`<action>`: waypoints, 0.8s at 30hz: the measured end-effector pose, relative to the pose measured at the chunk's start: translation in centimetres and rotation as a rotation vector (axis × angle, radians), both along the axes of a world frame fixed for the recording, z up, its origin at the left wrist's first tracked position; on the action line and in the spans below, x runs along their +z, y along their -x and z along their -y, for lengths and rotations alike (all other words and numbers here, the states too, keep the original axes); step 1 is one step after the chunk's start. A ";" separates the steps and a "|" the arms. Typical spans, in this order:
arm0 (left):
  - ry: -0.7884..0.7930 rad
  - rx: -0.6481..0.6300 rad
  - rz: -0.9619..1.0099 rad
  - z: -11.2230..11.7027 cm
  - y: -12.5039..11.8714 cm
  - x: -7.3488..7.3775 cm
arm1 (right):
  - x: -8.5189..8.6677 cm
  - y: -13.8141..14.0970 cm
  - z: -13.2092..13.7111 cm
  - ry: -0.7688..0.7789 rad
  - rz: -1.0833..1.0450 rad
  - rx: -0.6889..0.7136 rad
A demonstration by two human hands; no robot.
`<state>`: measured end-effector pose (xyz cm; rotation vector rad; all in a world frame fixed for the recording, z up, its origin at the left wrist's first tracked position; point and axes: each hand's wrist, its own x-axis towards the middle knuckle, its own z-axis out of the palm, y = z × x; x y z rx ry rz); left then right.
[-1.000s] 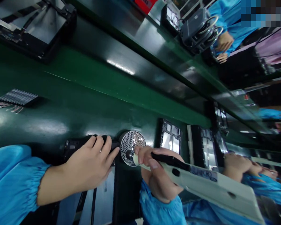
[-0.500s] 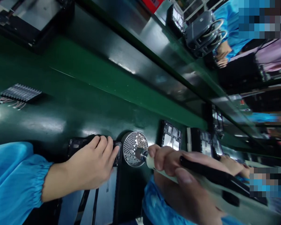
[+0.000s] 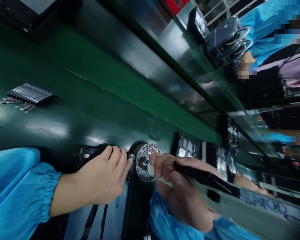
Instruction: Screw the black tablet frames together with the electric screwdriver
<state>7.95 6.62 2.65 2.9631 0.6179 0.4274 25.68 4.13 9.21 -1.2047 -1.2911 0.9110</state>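
Observation:
My left hand (image 3: 103, 176) lies over the top end of an opened tablet (image 3: 115, 213), its fingers bent and pressed together against it. Beneath that hand, pale battery panels and black strips show inside the tablet; what the fingertips touch is hidden. An electric screwdriver (image 3: 215, 196) with a black lever is wrapped in my right hand (image 3: 180, 186). The screwdriver's metal tip points into a round screw dish (image 3: 140, 151) just right of the tablet. Small shiny screws lie on the dish's perforated plate, partly behind my right fingers.
On the green bench (image 3: 90, 110), a battery pack strip with thin wires (image 3: 30, 93) lies at left. Another opened device (image 3: 186, 145) stands beyond the dish, with more to its right. A metal rail (image 3: 145, 60) crosses behind. Co-workers in blue sleeves (image 3: 260, 23) sit across.
The screwdriver tip has moved left and deeper over the dish, and my right hand came with it. My left hand stays on the tablet. The whole view has shifted slightly.

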 end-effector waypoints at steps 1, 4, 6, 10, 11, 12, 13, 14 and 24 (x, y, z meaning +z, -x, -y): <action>0.003 -0.003 -0.005 0.0 0.0 0.0 | 0.1 0.1 -0.1 0.006 -0.004 -0.002; 0.005 -0.021 -0.020 0.0 0.0 0.2 | 0.2 0.3 -0.3 0.009 -0.027 -0.025; -0.001 -0.028 -0.023 0.0 0.0 0.3 | 0.1 0.6 -0.4 0.023 -0.035 -0.054; 0.007 -0.027 0.010 0.0 0.1 0.3 | -0.4 1.0 -0.2 0.002 -0.037 -0.136; 0.009 -0.028 0.017 -0.1 0.1 0.3 | -0.6 1.1 -0.2 0.006 -0.039 -0.148; 0.005 -0.029 0.022 -0.1 0.1 0.3 | -0.7 1.2 -0.2 0.014 -0.041 -0.154; -0.002 -0.029 0.023 -0.1 0.0 0.3 | -0.8 1.3 -0.2 0.016 -0.038 -0.156; -0.012 -0.027 0.022 -0.1 0.0 0.2 | -0.8 1.3 -0.2 0.012 -0.033 -0.156; 0.008 0.154 -0.150 0.2 1.1 1.0 | 0.3 -2.4 1.8 -0.031 -0.100 -0.225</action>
